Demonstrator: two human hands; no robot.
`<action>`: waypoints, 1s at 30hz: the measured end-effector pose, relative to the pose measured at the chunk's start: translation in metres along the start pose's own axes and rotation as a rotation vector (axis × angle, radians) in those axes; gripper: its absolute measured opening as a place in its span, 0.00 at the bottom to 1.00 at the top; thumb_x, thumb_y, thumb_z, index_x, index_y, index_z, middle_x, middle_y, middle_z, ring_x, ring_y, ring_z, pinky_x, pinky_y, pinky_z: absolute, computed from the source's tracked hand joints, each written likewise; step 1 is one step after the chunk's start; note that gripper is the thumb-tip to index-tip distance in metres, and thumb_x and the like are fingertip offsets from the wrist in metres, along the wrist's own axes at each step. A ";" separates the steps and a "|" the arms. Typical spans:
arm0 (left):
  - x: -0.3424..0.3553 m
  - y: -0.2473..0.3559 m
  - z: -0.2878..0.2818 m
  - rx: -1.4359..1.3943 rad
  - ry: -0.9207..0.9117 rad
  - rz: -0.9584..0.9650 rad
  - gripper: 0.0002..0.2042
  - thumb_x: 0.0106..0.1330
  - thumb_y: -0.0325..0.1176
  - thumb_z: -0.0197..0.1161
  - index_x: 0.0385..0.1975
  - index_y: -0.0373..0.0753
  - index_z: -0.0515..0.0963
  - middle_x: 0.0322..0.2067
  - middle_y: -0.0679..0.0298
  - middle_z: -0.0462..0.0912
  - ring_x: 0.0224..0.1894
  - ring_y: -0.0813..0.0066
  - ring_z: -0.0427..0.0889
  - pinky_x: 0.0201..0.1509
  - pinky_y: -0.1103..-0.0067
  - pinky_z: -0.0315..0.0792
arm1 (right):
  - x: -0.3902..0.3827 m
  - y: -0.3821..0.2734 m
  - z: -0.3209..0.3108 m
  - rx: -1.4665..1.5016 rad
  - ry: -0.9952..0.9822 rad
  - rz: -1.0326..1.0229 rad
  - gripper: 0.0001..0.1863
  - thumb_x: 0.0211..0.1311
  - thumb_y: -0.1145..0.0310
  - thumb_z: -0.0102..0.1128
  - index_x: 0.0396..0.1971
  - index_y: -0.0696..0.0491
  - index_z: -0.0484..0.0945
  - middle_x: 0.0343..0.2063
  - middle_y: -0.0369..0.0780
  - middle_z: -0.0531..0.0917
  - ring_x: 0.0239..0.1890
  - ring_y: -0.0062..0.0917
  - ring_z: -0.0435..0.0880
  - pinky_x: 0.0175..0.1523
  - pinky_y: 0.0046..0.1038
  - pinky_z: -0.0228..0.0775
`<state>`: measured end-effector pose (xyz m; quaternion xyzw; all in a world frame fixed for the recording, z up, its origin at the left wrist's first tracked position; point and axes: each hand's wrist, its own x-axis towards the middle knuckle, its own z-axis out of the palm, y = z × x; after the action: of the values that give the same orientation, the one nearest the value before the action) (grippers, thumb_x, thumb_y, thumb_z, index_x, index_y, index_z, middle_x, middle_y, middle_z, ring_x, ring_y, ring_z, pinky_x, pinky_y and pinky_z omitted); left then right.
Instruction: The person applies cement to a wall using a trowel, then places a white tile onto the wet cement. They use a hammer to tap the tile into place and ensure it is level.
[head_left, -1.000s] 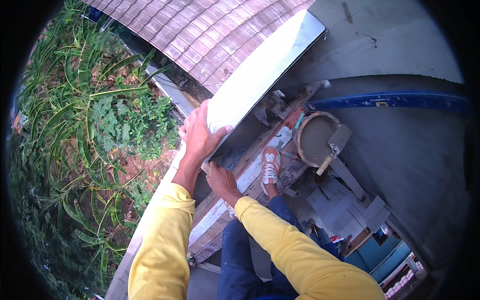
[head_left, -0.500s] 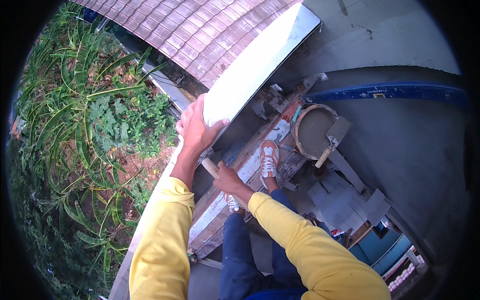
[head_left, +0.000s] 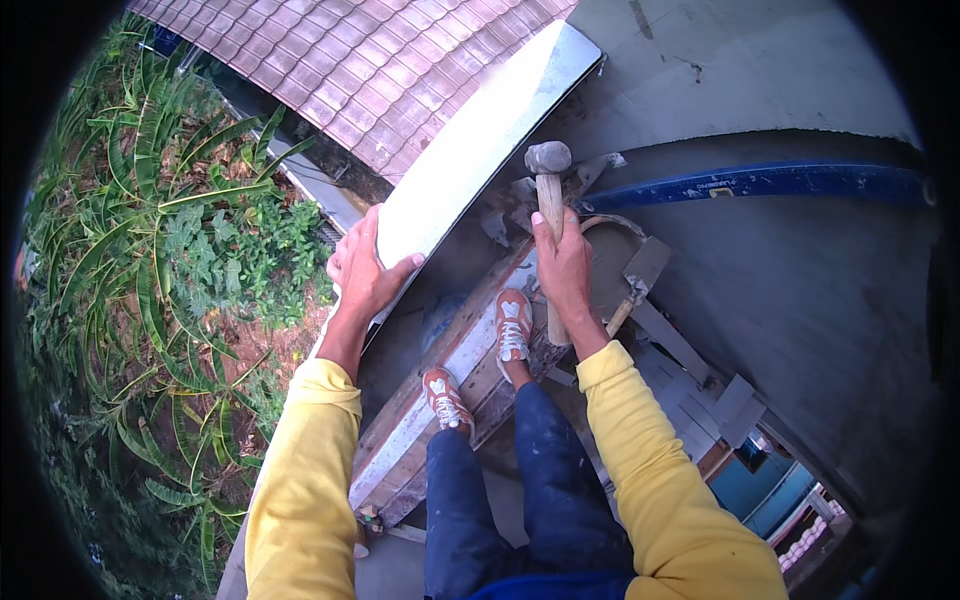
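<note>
My left hand point(head_left: 365, 270) grips the near end of a long white board point(head_left: 470, 140), thumb over its inner edge and fingers over the outer side. In my right hand point(head_left: 562, 262) is a hammer point(head_left: 548, 158) with a wooden handle and a grey, mortar-dusted head. The hammer stands upright beside the board's inner edge, apart from it. Behind my right hand, a round bucket point(head_left: 612, 222) of grey mortar is partly hidden. A trowel point(head_left: 646, 264) with a wooden handle rests across its rim.
My shoes point(head_left: 513, 325) stand on narrow wooden planks point(head_left: 400, 440), with a drop beside them. A blue spirit level point(head_left: 770, 182) leans along the grey wall point(head_left: 790, 300) at right. A tiled roof point(head_left: 340, 60) lies beyond the board, and plants point(head_left: 160, 300) grow far below at left.
My right hand has swung up and to the right with the hammer, from beneath the board's near end to beside the bucket. My left hand keeps its grip on the board.
</note>
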<state>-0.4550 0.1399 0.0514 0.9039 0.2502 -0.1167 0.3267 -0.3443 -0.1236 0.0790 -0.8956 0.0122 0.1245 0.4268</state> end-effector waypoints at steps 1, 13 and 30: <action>0.001 -0.001 -0.002 0.001 0.016 0.013 0.49 0.51 0.48 0.81 0.75 0.49 0.63 0.68 0.54 0.70 0.72 0.54 0.64 0.74 0.54 0.47 | 0.019 -0.014 -0.001 -0.050 0.011 -0.137 0.24 0.75 0.57 0.59 0.55 0.62 0.73 0.42 0.59 0.85 0.44 0.57 0.85 0.50 0.49 0.76; 0.000 0.003 -0.005 0.025 -0.048 0.018 0.51 0.52 0.46 0.80 0.77 0.44 0.59 0.71 0.53 0.67 0.74 0.51 0.61 0.77 0.56 0.49 | 0.091 -0.053 0.004 -0.220 -0.013 -0.030 0.20 0.76 0.57 0.56 0.51 0.61 0.72 0.40 0.61 0.85 0.44 0.61 0.84 0.49 0.54 0.76; 0.057 0.047 -0.004 -0.047 0.018 -0.101 0.49 0.53 0.59 0.77 0.75 0.48 0.64 0.69 0.50 0.68 0.74 0.51 0.61 0.76 0.51 0.49 | 0.100 -0.051 -0.009 -0.359 -0.105 -0.135 0.22 0.77 0.55 0.55 0.51 0.61 0.71 0.43 0.61 0.85 0.48 0.61 0.84 0.53 0.55 0.76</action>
<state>-0.3817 0.1327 0.0586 0.8832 0.3013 -0.1189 0.3393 -0.2395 -0.0892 0.1000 -0.9485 -0.0925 0.1421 0.2678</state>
